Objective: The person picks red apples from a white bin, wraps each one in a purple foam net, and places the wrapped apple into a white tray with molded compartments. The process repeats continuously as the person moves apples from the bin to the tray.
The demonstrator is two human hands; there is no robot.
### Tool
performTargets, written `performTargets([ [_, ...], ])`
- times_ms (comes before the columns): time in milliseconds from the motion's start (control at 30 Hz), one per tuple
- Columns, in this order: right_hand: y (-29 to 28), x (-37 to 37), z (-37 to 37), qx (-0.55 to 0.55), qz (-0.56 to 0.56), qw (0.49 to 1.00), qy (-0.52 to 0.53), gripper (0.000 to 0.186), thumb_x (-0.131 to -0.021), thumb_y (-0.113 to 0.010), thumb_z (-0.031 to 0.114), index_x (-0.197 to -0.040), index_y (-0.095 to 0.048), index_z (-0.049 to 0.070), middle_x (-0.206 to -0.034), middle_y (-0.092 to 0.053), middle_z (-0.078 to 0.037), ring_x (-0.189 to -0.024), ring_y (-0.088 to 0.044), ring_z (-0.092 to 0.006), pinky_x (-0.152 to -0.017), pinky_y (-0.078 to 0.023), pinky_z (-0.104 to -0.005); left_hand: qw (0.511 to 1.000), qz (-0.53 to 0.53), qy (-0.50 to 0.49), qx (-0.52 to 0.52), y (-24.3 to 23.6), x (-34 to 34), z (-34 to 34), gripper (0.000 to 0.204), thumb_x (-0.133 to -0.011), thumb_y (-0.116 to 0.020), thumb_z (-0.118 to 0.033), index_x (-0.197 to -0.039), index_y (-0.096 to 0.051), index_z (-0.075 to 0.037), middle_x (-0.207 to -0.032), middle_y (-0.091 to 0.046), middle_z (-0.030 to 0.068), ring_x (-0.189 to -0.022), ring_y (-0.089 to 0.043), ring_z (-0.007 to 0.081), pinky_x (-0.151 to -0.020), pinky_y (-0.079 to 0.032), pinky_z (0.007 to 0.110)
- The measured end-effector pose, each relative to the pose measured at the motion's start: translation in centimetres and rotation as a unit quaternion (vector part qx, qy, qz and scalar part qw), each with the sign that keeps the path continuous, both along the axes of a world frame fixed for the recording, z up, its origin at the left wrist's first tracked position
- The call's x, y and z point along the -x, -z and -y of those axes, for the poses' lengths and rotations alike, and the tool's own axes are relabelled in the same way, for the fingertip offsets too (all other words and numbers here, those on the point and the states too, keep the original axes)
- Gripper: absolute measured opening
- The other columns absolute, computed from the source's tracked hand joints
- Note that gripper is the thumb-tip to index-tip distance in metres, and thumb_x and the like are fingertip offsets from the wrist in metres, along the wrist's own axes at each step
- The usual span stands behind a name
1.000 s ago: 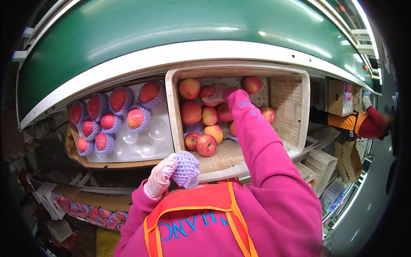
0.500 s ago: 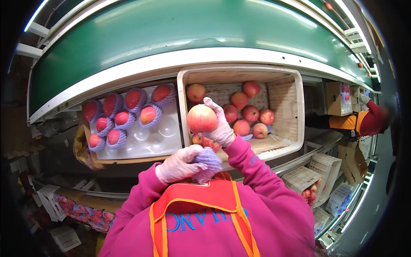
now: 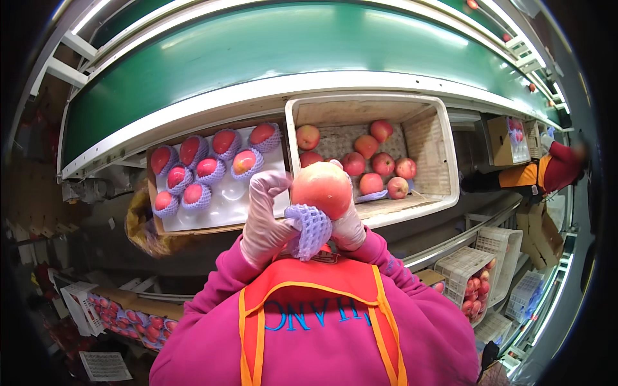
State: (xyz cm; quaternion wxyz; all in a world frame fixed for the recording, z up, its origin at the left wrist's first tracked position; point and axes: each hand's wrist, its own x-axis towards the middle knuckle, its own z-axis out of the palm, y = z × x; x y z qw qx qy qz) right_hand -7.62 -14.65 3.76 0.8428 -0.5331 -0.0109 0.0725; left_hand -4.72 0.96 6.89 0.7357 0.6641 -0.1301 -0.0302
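Note:
My gloved right hand (image 3: pixel 349 226) is closed round a large red-yellow apple (image 3: pixel 323 185), held up in front of my chest. My gloved left hand (image 3: pixel 264 215) pinches a purple foam net sleeve (image 3: pixel 310 233) between thumb and fingers. The net's upper end touches the lower left of the apple, while the rest hangs down. To the left lies a cardboard box with a white moulded tray (image 3: pixel 225 209), where several apples sit in purple nets (image 3: pixel 206 168). Several bare apples (image 3: pixel 382 163) lie in the off-white plastic crate (image 3: pixel 453 151) on the right.
Beyond the box and crate runs a green conveyor belt (image 3: pixel 270 48) with a white rail. Behind me on the right stand a crate of apples (image 3: pixel 473 289) and stacked crates; at lower left is a box of netted apples (image 3: pixel 129 318). Another person (image 3: pixel 547 174) works at far right.
The apple has moved slightly right and down, toward the net. My left hand has risen and its fingers have spread, bringing the net up against the apple. The view has shifted slightly.

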Motion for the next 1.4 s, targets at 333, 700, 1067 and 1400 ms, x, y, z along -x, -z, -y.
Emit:
performTargets([
  [333,-0.9,2.1,-1.7,0.129,0.012,0.982,0.139,0.032,-0.091,-0.05,-0.002,-0.122,-0.046,0.003,-0.112,-0.056,-0.006,-0.102,-0.055,-0.012,-0.09,-0.045,-0.0267,0.988,0.101,-0.098,-0.068,2.2,-0.1,0.3,0.091,-0.065,-0.081,-0.018,-0.139,-0.031,-0.004,-0.132,-0.04,0.0138,-0.117,-0.049,0.0259,-0.097,-0.043,0.036],
  [700,-4.3,1.2,1.8,-0.117,-0.038,0.992,-0.021,0.031,-0.098,-0.047,0.032,-0.104,-0.054,0.002,-0.1,-0.065,-0.01,-0.089,-0.063,-0.016,-0.08,-0.051,-0.0295,0.97,-0.107,0.024,0.215,1.1,-0.1,0.8,0.097,-0.068,-0.083,-0.025,-0.142,-0.025,-0.001,-0.123,-0.052,0.0109,-0.107,-0.056,0.0174,-0.091,-0.049,0.031],
  [1067,0.6,-3.9,0.0,0.065,-0.004,0.986,0.152,0.04,-0.098,-0.044,0.037,-0.068,-0.047,0.012,-0.059,-0.046,0.003,-0.055,-0.044,-0.0092,-0.058,-0.042,-0.0294,0.841,-0.309,0.149,0.419,1.4,1.1,1.8,0.096,-0.074,-0.062,-0.066,-0.139,-0.033,-0.003,-0.132,-0.048,0.0126,-0.12,-0.049,0.0261,-0.104,-0.038,0.042],
  [1400,-1.9,-8.4,-2.4,-0.095,-0.102,0.99,0.031,0.046,-0.097,-0.047,0.042,-0.06,-0.042,0.015,-0.05,-0.039,0.004,-0.044,-0.038,-0.01,-0.044,-0.034,-0.0279,0.938,-0.164,0.199,0.233,0.3,-0.7,-0.4,0.088,-0.064,-0.081,-0.04,-0.132,-0.039,-0.003,-0.123,-0.053,0.0109,-0.113,-0.053,0.0208,-0.098,-0.042,0.036],
])
